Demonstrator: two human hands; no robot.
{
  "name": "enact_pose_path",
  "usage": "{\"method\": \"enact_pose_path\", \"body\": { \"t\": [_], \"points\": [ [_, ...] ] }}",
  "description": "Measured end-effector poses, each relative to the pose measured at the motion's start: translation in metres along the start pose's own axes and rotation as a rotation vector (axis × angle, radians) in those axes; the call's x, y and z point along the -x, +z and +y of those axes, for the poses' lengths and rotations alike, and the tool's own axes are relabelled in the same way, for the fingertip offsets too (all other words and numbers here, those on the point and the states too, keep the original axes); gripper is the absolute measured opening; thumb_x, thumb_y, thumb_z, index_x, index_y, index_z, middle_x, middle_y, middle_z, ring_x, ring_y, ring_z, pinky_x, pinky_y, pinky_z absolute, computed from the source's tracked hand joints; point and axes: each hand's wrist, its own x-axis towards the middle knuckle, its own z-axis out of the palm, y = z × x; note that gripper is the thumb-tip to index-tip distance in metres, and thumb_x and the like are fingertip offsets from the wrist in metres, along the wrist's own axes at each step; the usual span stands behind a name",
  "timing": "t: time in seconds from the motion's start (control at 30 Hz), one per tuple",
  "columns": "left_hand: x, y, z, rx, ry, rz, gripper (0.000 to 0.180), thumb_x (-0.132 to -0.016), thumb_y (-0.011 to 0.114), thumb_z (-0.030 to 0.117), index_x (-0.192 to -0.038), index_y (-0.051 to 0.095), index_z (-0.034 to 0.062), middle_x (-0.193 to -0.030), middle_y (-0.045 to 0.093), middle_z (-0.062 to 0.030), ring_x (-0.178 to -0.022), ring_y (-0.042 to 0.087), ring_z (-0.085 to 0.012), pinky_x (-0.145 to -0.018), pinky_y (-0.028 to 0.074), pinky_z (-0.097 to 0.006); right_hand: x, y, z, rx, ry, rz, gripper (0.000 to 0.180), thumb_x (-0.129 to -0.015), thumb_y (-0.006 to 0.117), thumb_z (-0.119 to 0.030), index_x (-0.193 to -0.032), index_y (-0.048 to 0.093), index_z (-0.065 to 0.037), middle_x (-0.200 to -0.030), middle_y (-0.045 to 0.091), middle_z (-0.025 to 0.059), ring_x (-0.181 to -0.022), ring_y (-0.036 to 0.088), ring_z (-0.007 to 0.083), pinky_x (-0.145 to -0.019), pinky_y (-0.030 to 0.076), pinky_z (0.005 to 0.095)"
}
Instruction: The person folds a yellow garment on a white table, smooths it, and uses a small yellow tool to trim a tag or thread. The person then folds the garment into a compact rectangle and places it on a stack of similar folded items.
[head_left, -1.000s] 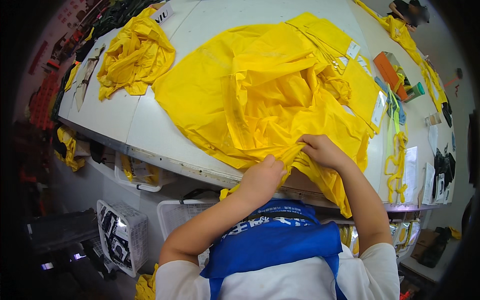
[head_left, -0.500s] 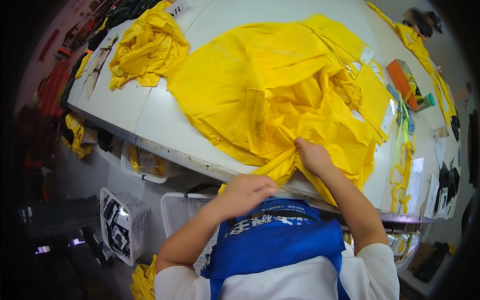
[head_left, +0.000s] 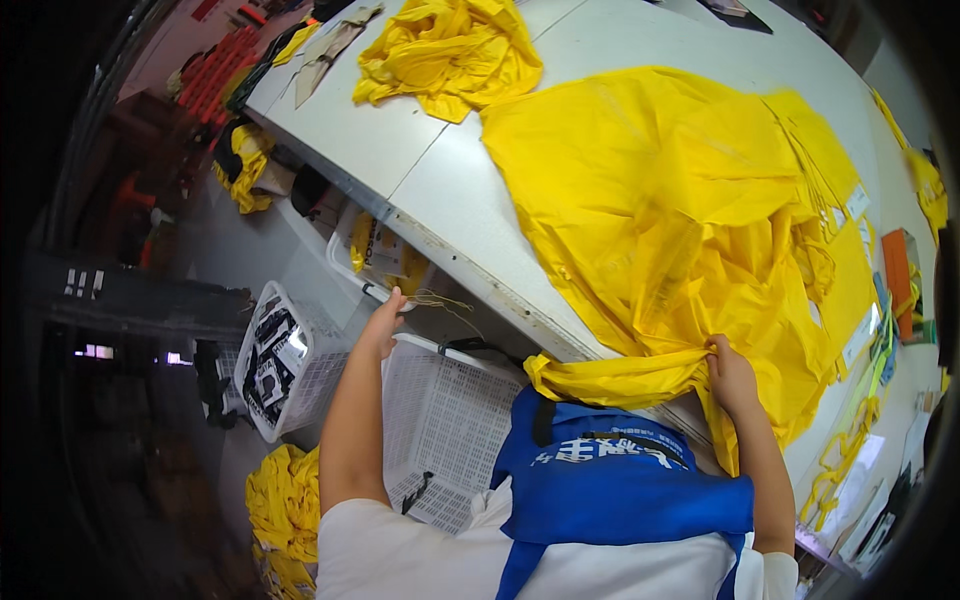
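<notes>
A large yellow plastic garment (head_left: 690, 210) lies spread over the white table (head_left: 440, 190). My right hand (head_left: 728, 372) pinches a bunched fold of it at the table's near edge, and a twisted end of the fabric hangs over the edge. My left hand (head_left: 384, 318) is stretched out to the left below the table edge, fingers apart and holding nothing, just above the rim of a white perforated basket (head_left: 440, 420). I wear a blue apron (head_left: 610, 480) over a white shirt.
A second crumpled yellow garment (head_left: 445, 55) lies at the table's far left. Under the table stand another white basket (head_left: 280, 360) with dark printed items, a tray with packets (head_left: 385, 255) and a yellow heap (head_left: 285, 500) on the floor. An orange box (head_left: 898, 270) sits at right.
My left hand has let go of the yellow fabric and swung down to the left, toward the baskets under the table. My right hand keeps its pinch on the fold. The view has turned left.
</notes>
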Motion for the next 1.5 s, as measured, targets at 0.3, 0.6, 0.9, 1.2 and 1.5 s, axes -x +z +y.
{"method": "enact_pose_path", "body": {
  "t": [0.3,0.6,0.9,1.2,1.5],
  "points": [
    [-0.035,-0.015,-0.006,-0.960,0.181,0.416,0.037,-0.083,0.067,0.031,-0.114,0.066,0.0115,-0.128,0.055,-0.0185,-0.118,0.053,-0.0287,-0.098,0.041,-0.034,0.001,-0.012,-0.015,-0.024,-0.040,-0.099,0.029,-0.085,0.059,-0.016,-0.112,0.051,-0.008,-0.097,0.064,0.0212,-0.088,0.061,0.0397,-0.075,0.048,0.0458],
    [0.057,0.215,0.069,-0.164,0.873,-0.275,0.031,-0.084,0.066,0.011,-0.113,0.060,0.0024,-0.106,0.064,-0.0096,-0.093,0.062,-0.0182,-0.080,0.051,-0.029,-0.056,-0.114,-0.080,-0.216,-0.345,0.203,0.039,-0.078,0.069,-0.012,-0.115,0.057,-0.007,-0.108,0.060,0.0134,-0.102,0.056,0.0308,-0.090,0.044,0.0385],
    [0.096,0.337,0.116,-0.141,1.075,-0.335,0.020,-0.081,0.068,0.015,-0.095,0.062,0.0018,-0.086,0.063,-0.0119,-0.076,0.063,-0.0236,-0.070,0.050,-0.032,-0.118,-0.135,-0.115,0.012,-0.404,-0.081,0.039,-0.078,0.067,-0.006,-0.115,0.057,-0.011,-0.097,0.062,0.0108,-0.097,0.057,0.0271,-0.088,0.044,0.0358],
    [0.104,0.286,0.100,0.164,0.796,-0.774,0.015,-0.090,0.058,0.015,-0.102,0.054,0.0058,-0.088,0.059,-0.0030,-0.083,0.056,-0.0116,-0.079,0.046,-0.026,-0.134,-0.170,-0.118,-0.365,-0.747,-0.442,0.015,-0.080,0.068,-0.010,-0.083,0.056,-0.003,-0.092,0.060,0.0092,-0.098,0.055,0.0220,-0.084,0.044,0.0314],
    [-0.032,0.244,0.069,0.557,0.089,-0.171,0.032,-0.091,0.058,0.013,-0.118,0.048,-0.0008,-0.103,0.058,-0.0101,-0.080,0.054,-0.0152,-0.069,0.045,-0.028,-0.154,-0.133,-0.171,-0.005,-0.519,-0.660,0.016,-0.089,0.057,-0.021,-0.089,0.057,-0.004,-0.080,0.060,0.0130,-0.077,0.061,0.0286,-0.071,0.048,0.0376]
  ]
}}
